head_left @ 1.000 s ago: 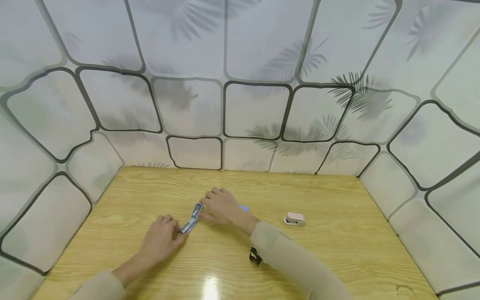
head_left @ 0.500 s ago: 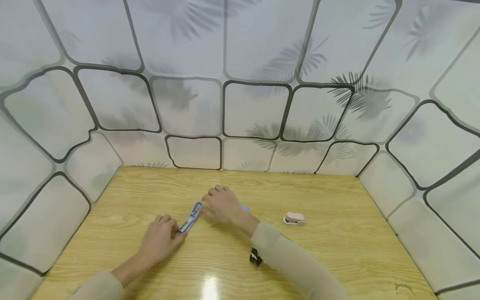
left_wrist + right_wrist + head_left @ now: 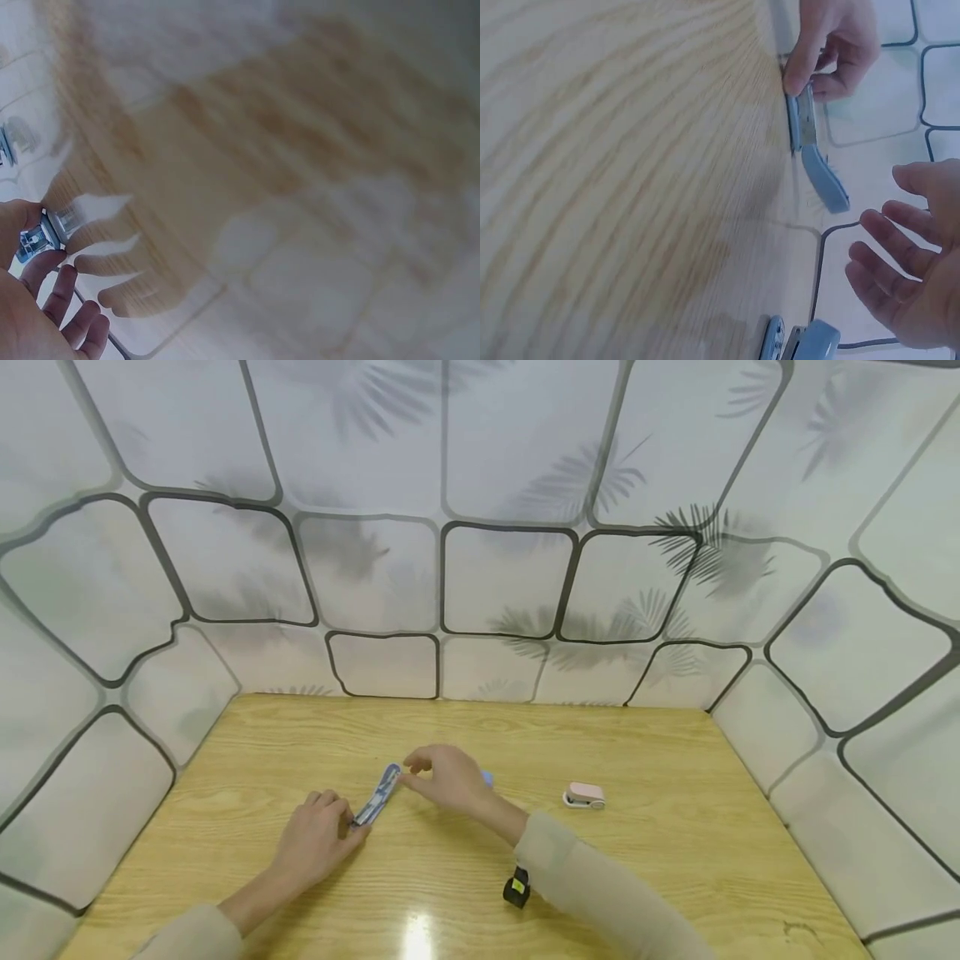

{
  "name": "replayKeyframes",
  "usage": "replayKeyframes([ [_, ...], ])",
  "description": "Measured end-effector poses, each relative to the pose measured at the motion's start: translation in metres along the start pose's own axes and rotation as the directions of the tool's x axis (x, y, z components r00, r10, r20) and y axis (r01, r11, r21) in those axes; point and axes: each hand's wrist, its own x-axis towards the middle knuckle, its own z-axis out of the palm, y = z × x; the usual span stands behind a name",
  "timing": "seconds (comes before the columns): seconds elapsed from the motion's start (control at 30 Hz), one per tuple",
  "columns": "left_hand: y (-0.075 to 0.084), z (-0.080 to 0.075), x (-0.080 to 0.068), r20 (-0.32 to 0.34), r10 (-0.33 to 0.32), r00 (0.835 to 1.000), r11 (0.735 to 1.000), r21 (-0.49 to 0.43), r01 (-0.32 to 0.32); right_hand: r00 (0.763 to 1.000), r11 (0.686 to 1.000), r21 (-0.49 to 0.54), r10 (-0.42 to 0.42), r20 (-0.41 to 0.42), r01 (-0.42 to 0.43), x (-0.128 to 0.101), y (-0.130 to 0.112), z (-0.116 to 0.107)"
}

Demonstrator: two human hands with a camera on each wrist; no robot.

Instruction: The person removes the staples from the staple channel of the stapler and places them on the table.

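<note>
The blue stapler lies near the middle of the desk, a little toward its left edge, and slants from my left hand up toward my right. My left hand pinches its near end against the wood. The head view shows only that the fingers meet the stapler's end; the right wrist view shows more: thumb and forefinger clamp the hinge end, and the stapler's upper arm lifts away from the metal base, so it stands partly open. The left wrist view is mostly blur, but at its lower left I see my fingers curled beside the metal end of the stapler.

My right hand hovers at the far tip of the stapler, just beside it. From the head view I cannot tell whether it touches; the right wrist view settles it, with my fingers spread wide and relaxed, holding nothing, clear of the blue tip.

Behind my right hand the head view shows only a sliver of a second blue stapler; the right wrist view shows its end at the bottom edge. Further toward the right edge of the desk sits a pink stapler, seen only from the head camera. A small black clip shows by my right sleeve, toward the near edge.
</note>
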Motion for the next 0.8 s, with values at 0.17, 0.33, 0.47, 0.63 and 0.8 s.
replayKeyframes([
  [0.17, 0.0, 0.001, 0.0, -0.001, -0.01, 1.0, 1.0, -0.001, 0.01, 0.996, 0.961, 0.26, 0.089, 0.019, -0.091, -0.004, -0.004, 0.003],
  [0.33, -0.002, 0.001, -0.002, 0.0, -0.016, 1.0, 1.0, -0.014, 0.016, 0.991, 0.895, 0.426, 0.123, 0.047, -0.131, -0.006, -0.008, 0.013],
  [0.47, -0.003, 0.003, -0.002, 0.0, -0.012, 1.0, 1.0, -0.01, 0.012, 0.988, 0.871, 0.466, 0.141, 0.066, -0.156, -0.006, -0.012, 0.021],
  [0.63, -0.002, 0.003, 0.0, -0.005, -0.005, 1.0, 1.0, -0.006, 0.005, 0.983, 0.857, 0.482, 0.163, 0.087, -0.185, -0.005, -0.016, 0.03],
  [0.8, -0.002, 0.003, -0.001, -0.004, -0.006, 1.0, 1.0, -0.003, 0.006, 0.979, 0.873, 0.444, 0.162, 0.127, -0.202, -0.004, -0.021, 0.04],
])
